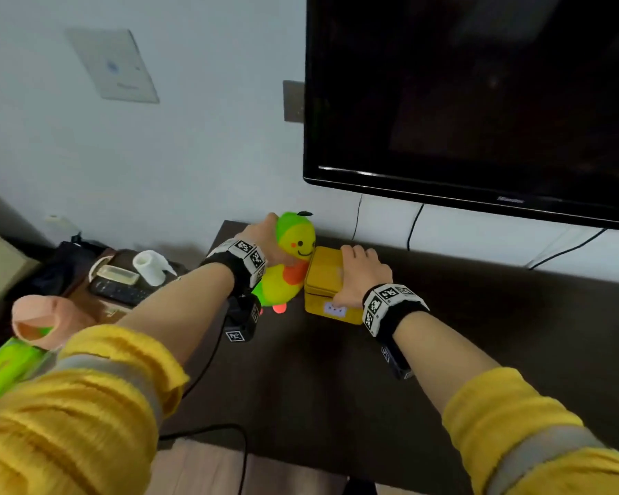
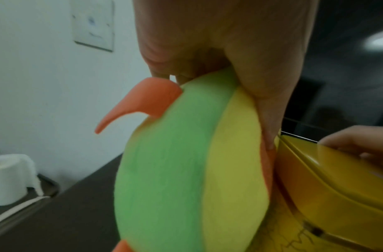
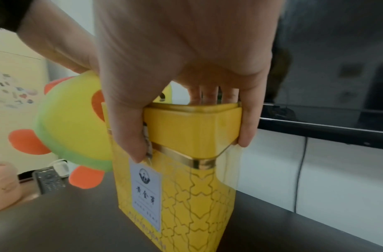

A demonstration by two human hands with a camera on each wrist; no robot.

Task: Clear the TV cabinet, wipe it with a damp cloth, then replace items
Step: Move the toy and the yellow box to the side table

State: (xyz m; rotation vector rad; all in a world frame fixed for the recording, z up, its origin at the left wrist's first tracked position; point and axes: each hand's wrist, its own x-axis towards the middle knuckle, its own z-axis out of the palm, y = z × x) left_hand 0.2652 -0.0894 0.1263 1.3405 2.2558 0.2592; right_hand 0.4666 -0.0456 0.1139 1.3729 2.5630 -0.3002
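the left hand wraps round the back of a green and yellow plush toy, its thumb pressed along the toy's yellow front in the left wrist view, fingers curled behind. the toy leans upright at the left end of the dark worktop of the tv cabinet, its side touching a yellow tin just to its right. the right hand comes down on the tin from above and clamps the lid, thumb on the near face by a pale label and the fingers curled over the far edge. the tin stands upright on the worktop with its lid on, so what it holds cannot be told. a black tv hangs on the wall above, cables trailing below it. beyond the cabinet's left end a lower surface carries a tissue roll, a remote and a peach cup-like thing.
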